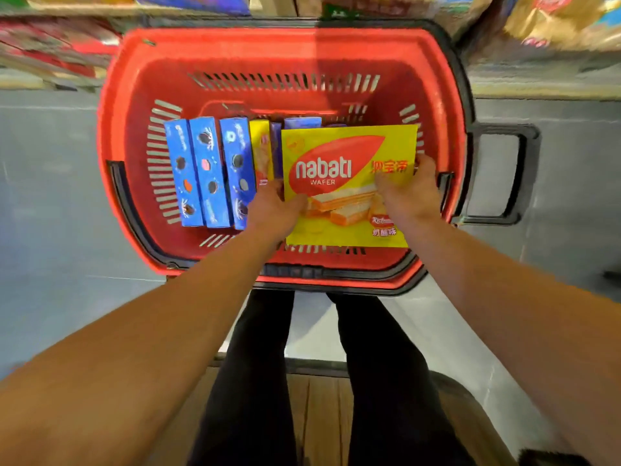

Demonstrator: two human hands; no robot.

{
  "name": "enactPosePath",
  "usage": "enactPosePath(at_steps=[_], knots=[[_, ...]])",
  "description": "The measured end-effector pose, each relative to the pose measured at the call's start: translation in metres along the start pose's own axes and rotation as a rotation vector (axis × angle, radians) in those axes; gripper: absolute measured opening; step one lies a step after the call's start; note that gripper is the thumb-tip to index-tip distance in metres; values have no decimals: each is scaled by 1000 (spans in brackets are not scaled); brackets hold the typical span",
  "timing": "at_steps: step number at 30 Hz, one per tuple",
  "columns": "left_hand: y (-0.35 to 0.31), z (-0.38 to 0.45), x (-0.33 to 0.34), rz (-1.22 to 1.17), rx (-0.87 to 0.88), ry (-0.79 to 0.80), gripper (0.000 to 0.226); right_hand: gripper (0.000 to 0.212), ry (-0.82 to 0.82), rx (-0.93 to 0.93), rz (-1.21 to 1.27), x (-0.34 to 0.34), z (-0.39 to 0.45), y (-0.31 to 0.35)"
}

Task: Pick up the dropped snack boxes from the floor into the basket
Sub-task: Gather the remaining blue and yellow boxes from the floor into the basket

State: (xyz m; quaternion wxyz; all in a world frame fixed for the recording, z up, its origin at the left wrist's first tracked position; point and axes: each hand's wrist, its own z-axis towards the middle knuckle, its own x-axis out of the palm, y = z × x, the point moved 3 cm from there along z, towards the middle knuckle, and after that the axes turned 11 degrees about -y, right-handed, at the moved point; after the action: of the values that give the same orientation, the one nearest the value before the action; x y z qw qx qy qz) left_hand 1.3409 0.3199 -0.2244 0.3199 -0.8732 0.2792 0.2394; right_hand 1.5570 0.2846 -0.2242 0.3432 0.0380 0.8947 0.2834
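The basket (215,48) lay open from above. Three blue boxes (208,169) stood packed side by side along its left wall, with more boxes wedged just right of them. The flat yellow wafer box (339,156) covered the right half. Bare red floor showed along the far wall.

Two forearms enter from the lower corners of the frame; both are bare to the frame edge, with no sleeve in view. The left hand (274,210) and the right hand (411,193) carry no glove, ring, watch or band on the parts that show. Two legs (255,381) appear between the arms; both wear plain black trousers of close fit, without visible seams, pockets or markings; the feet are not visible.
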Motion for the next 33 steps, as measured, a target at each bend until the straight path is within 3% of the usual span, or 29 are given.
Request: enactPosePath(at_steps=[4, 9, 11, 14, 16, 19, 27, 33], knots=[[14, 23, 24, 41, -6, -13, 22, 46, 9, -22, -91, 28, 28, -15], [20, 40, 48, 74, 27, 13, 37, 44, -23, -59, -98, 42, 54, -31], [18, 40, 50, 87, 24, 11, 41, 58, 85, -11, -109, 48, 59, -34], [12, 37, 49, 140, 77, -1, 46, 100, 286, 31, -175, 58, 56, -36], [5, 30, 47, 180, 136, 15, 49, 106, 358, -7, -244, 63, 51, -38], [-3, 23, 41, 181, 178, 28, 52, 89, 369, -124, -322, 64, 41, -36], [-6, -5, 5, 228, 208, 53, 63, 79, 280, -422, -564, 33, -4, -14], [-29, -51, -59, 274, 349, 3, 46, 78, 204, -589, -661, 4, -67, 37]])
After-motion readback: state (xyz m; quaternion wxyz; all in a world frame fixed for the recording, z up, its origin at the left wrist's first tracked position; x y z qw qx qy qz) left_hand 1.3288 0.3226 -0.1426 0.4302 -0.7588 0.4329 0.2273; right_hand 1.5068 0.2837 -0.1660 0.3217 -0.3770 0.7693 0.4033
